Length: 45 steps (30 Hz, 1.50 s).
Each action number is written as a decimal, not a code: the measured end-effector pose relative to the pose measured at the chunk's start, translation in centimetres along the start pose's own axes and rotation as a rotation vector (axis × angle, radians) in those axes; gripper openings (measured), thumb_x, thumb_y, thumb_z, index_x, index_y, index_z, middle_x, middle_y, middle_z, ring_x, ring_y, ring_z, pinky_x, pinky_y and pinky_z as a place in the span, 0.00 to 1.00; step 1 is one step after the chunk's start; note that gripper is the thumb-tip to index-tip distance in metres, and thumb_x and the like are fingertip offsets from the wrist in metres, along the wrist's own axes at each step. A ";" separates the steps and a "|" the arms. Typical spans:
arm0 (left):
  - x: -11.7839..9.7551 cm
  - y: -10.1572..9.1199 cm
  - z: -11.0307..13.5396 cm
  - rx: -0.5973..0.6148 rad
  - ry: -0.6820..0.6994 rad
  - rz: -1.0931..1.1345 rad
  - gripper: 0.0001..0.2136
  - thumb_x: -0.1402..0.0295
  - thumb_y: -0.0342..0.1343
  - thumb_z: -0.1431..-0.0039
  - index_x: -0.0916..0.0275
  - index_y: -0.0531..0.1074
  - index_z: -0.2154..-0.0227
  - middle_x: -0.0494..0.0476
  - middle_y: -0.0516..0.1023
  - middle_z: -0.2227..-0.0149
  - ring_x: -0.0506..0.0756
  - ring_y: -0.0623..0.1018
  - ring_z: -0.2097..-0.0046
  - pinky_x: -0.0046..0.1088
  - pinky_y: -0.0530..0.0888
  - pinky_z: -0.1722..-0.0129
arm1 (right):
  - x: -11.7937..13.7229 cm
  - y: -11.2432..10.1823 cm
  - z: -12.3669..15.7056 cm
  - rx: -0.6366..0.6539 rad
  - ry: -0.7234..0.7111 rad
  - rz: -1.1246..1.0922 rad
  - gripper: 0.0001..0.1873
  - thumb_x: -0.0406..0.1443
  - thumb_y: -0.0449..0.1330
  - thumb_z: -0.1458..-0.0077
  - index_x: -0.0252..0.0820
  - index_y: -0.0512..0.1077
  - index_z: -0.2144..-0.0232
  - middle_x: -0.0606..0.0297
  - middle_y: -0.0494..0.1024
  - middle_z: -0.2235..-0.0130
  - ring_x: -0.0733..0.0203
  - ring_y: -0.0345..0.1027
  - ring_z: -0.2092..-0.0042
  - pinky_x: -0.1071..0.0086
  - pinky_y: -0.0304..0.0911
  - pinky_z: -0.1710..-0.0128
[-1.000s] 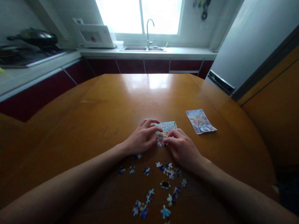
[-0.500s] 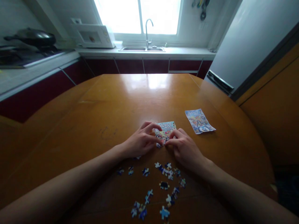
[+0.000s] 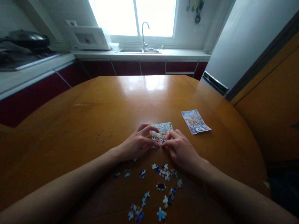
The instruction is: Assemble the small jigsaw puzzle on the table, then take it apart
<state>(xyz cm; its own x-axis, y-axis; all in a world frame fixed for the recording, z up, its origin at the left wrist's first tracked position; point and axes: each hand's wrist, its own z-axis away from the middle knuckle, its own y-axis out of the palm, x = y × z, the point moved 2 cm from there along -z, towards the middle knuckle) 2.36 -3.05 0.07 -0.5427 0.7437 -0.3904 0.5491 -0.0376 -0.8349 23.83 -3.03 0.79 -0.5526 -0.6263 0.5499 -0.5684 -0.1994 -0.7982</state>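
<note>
On the wooden table [image 3: 112, 105], the jigsaw [image 3: 163, 129] lies at our left hand [image 3: 138, 141]'s two o'clock, our right hand [image 3: 181, 148]'s ten; grips, we cannot tell.

From my remote seat I see a brown wooden table [image 3: 130, 105] (its far end shiny) bearing a joined patch of jigsaw [image 3: 164, 128], a printed picture sheet [image 3: 195, 121] to its right, and loose puzzle pieces [image 3: 161, 214] scattered on the near side.
</note>
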 end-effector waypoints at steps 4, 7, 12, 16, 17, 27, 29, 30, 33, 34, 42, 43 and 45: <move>-0.2 0.0 0.0 0.010 0.007 0.021 0.16 0.79 0.54 0.39 0.51 0.79 0.57 0.55 0.69 0.45 0.60 0.64 0.43 0.45 0.68 0.42 | -0.7 -1.0 -0.2 -0.140 0.036 -0.066 0.14 0.25 0.56 0.43 0.43 0.80 0.67 0.60 0.74 0.64 0.55 0.65 0.58 0.61 0.63 0.57; -0.5 -0.3 -0.1 0.028 -0.021 0.043 0.16 0.79 0.53 0.39 0.54 0.77 0.55 0.58 0.69 0.47 0.60 0.64 0.44 0.45 0.68 0.41 | -1.9 -2.4 -0.4 -0.321 0.107 -0.114 0.13 0.26 0.55 0.41 0.42 0.79 0.67 0.60 0.75 0.65 0.55 0.66 0.59 0.60 0.63 0.56; -0.6 -0.5 -0.1 0.031 -0.015 0.049 0.15 0.76 0.54 0.38 0.54 0.75 0.51 0.59 0.68 0.47 0.60 0.64 0.44 0.45 0.68 0.41 | -3.1 -3.4 -0.5 -0.367 0.144 -0.126 0.13 0.27 0.54 0.42 0.42 0.78 0.69 0.60 0.76 0.66 0.54 0.68 0.59 0.59 0.63 0.57; -0.4 -0.3 -0.1 0.055 0.008 0.033 0.17 0.77 0.55 0.39 0.51 0.77 0.52 0.58 0.67 0.46 0.61 0.63 0.44 0.47 0.68 0.41 | -3.0 -3.3 -0.5 -0.340 0.150 -0.106 0.12 0.27 0.55 0.42 0.41 0.78 0.70 0.59 0.76 0.66 0.53 0.68 0.58 0.58 0.62 0.56; -0.4 -0.3 -0.1 0.066 0.008 0.029 0.17 0.77 0.56 0.39 0.51 0.77 0.52 0.58 0.67 0.46 0.61 0.63 0.44 0.47 0.68 0.41 | -2.9 -3.2 -0.5 -0.336 0.155 -0.103 0.12 0.28 0.55 0.42 0.41 0.78 0.70 0.59 0.76 0.66 0.53 0.68 0.59 0.58 0.62 0.56; -0.4 -0.2 -0.1 0.057 0.017 0.017 0.16 0.77 0.55 0.38 0.51 0.78 0.53 0.58 0.68 0.46 0.60 0.63 0.44 0.45 0.69 0.43 | -2.0 -2.1 -0.3 -0.148 0.113 -0.122 0.13 0.26 0.56 0.44 0.42 0.79 0.67 0.60 0.77 0.65 0.56 0.69 0.59 0.62 0.65 0.57; -0.1 -0.2 0.0 0.015 0.019 0.022 0.15 0.77 0.55 0.38 0.51 0.79 0.55 0.57 0.69 0.48 0.60 0.64 0.45 0.45 0.69 0.44 | -1.6 -1.6 -0.1 -0.063 0.100 -0.108 0.13 0.27 0.57 0.44 0.43 0.80 0.65 0.61 0.78 0.65 0.57 0.71 0.61 0.63 0.66 0.59; 0.0 -0.2 0.0 -0.001 0.019 0.022 0.15 0.77 0.55 0.37 0.51 0.79 0.56 0.57 0.69 0.49 0.60 0.64 0.45 0.45 0.69 0.44 | -1.3 -1.4 0.0 -0.022 0.092 -0.106 0.13 0.27 0.57 0.43 0.44 0.80 0.64 0.61 0.79 0.64 0.58 0.71 0.61 0.64 0.66 0.59; 0.2 -0.1 0.1 -0.022 0.014 0.021 0.14 0.77 0.56 0.37 0.50 0.81 0.60 0.56 0.70 0.49 0.60 0.65 0.46 0.45 0.69 0.45 | -0.8 -1.0 0.3 0.092 0.050 -0.110 0.15 0.28 0.57 0.41 0.47 0.81 0.60 0.63 0.82 0.62 0.59 0.74 0.61 0.66 0.66 0.59; 0.2 0.0 0.1 -0.024 0.014 0.021 0.14 0.77 0.56 0.38 0.50 0.81 0.61 0.56 0.70 0.50 0.59 0.65 0.46 0.44 0.69 0.45 | -0.7 -0.9 0.3 0.125 0.036 -0.103 0.15 0.29 0.56 0.41 0.48 0.81 0.59 0.63 0.83 0.62 0.59 0.75 0.61 0.66 0.66 0.59; 0.1 0.0 0.1 -0.022 0.000 0.035 0.13 0.76 0.57 0.37 0.49 0.81 0.61 0.55 0.70 0.49 0.59 0.65 0.46 0.44 0.70 0.44 | -0.7 -0.8 0.3 0.214 0.044 0.018 0.16 0.32 0.56 0.39 0.52 0.81 0.55 0.63 0.85 0.61 0.57 0.78 0.62 0.66 0.67 0.62; 0.1 0.0 0.1 -0.020 0.000 0.030 0.13 0.76 0.57 0.37 0.49 0.81 0.61 0.55 0.70 0.49 0.59 0.65 0.46 0.44 0.70 0.44 | -0.7 -0.8 0.3 0.213 0.043 0.020 0.16 0.32 0.56 0.39 0.52 0.81 0.55 0.63 0.85 0.61 0.57 0.78 0.62 0.67 0.66 0.63; 0.2 0.1 0.1 -0.018 0.000 0.020 0.13 0.76 0.57 0.38 0.49 0.81 0.62 0.55 0.70 0.49 0.59 0.65 0.46 0.44 0.70 0.44 | -0.7 -0.9 0.3 0.208 0.040 0.019 0.16 0.32 0.56 0.39 0.52 0.81 0.56 0.63 0.85 0.61 0.57 0.78 0.62 0.67 0.66 0.63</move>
<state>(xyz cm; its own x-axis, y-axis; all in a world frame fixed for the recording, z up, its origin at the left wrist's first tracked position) 2.24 -2.98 -0.08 -0.5318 0.7427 -0.4070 0.5714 -0.0400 -0.8197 24.91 -2.64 1.04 -0.5883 -0.6019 0.5401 -0.4214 -0.3419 -0.8400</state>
